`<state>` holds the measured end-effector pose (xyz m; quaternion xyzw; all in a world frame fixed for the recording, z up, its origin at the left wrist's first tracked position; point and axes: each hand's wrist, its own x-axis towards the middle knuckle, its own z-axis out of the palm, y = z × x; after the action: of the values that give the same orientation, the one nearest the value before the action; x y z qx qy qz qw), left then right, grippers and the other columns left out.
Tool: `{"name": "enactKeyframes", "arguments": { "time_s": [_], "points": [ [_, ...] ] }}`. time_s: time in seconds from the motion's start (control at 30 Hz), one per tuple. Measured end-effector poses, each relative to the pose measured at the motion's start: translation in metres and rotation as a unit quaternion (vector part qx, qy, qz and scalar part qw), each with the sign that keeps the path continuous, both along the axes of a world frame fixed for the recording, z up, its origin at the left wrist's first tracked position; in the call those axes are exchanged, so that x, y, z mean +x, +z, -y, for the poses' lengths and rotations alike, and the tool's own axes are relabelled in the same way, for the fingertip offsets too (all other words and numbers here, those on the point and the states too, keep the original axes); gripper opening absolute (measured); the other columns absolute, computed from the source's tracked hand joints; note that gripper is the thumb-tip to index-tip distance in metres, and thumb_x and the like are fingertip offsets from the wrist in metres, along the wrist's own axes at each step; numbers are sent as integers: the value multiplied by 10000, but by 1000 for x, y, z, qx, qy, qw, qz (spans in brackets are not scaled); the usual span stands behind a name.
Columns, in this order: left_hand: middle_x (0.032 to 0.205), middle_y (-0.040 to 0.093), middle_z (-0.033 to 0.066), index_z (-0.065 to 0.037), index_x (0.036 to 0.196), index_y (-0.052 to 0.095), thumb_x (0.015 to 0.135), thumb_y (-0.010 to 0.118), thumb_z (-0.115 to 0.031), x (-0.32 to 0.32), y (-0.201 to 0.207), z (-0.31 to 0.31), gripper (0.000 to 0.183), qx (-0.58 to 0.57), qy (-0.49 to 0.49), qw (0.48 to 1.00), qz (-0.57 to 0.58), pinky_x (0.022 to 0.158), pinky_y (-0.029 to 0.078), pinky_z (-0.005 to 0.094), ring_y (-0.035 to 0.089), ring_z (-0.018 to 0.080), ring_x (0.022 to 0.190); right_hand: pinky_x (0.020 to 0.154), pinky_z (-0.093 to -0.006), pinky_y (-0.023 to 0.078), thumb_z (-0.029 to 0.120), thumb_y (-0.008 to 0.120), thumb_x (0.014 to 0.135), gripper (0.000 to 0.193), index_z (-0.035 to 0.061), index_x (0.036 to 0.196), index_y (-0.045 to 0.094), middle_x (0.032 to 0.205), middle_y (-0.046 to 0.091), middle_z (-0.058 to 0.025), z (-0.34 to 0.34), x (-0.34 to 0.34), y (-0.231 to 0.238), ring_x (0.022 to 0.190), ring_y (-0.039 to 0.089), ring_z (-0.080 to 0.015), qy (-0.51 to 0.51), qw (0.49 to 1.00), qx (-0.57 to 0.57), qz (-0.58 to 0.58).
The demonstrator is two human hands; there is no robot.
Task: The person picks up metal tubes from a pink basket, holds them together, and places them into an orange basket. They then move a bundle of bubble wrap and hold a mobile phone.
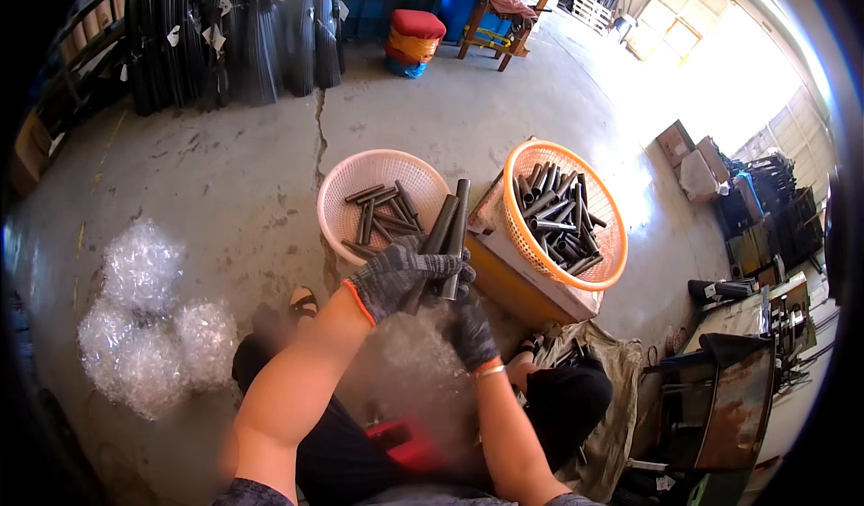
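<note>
The box [522,277] is carrying the orange basket [604,196]; the pink basket [387,169] is sitting to its left. Your left hand [391,277] is wrapping closed round dark tubes [459,223], holding them by the pink basket's right rim. Your right hand [470,331] is curling near their lower ends, grip unclear. You're likely handling stiff, fairly light, slightly slippery pieces; try gripping mid-length.

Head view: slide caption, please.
Gloved left hand grips dark tubes, gloved right hand close below; pink basket, orange basket beyond.
</note>
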<state>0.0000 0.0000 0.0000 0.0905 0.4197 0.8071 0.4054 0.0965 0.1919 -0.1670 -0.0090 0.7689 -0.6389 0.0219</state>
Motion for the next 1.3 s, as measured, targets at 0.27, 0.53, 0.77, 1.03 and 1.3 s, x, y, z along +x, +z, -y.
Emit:
{"name": "enactKeyframes", "arguments": {
  "time_s": [0.27, 0.53, 0.77, 1.03, 1.3],
  "points": [
    [852, 662, 80, 6, 1075, 587, 826, 638, -143, -2, -5, -18, 294, 63, 20, 997, -47, 603, 522, 254, 631, 151, 687, 489, -230, 405, 429, 634, 819, 528, 58, 1165, 488, 805, 545, -30, 18, -41, 83, 605, 513, -113, 94, 957, -273, 29],
    [757, 637, 62, -32, 993, 601, 761, 699, -159, 5, -37, -17, 283, -106, -119, 984, -82, 430, 435, 244, 574, 126, 543, 562, -265, 409, 311, 588, 830, 259, 95, 973, 580, 765, 570, -16, 5, 5, -39, 645, 514, -146, -42, 948, -265, 170],
    [669, 630, 52, -31, 889, 632, 757, 713, -177, 14, -9, -33, 213, -214, -170, 943, -191, 486, 438, 242, 569, 109, 555, 553, -367, 458, 186, 506, 858, 131, 92, 850, 597, 721, 583, -79, -58, 12, -112, 644, 576, -216, -151, 975, 124, 102],
    [751, 647, 66, -25, 932, 581, 757, 707, -105, 7, -22, -33, 230, -261, -262, 888, -274, 535, 453, 265, 570, 110, 590, 663, -355, 485, 149, 484, 783, 170, 131, 918, 585, 824, 622, -68, -115, 20, -107, 715, 591, -232, -255, 954, -157, 19],
    [1011, 610, 36, -22, 1211, 507, 705, 689, 62, 10, -54, -43, 545, 45, -41, 973, -223, 752, 487, 248, 563, 83, 882, 621, -353, 464, 158, 543, 771, 121, 99, 849, 614, 702, 610, -82, -68, 30, -97, 698, 595, -204, -138, 913, 379, -55]
  ]
}}
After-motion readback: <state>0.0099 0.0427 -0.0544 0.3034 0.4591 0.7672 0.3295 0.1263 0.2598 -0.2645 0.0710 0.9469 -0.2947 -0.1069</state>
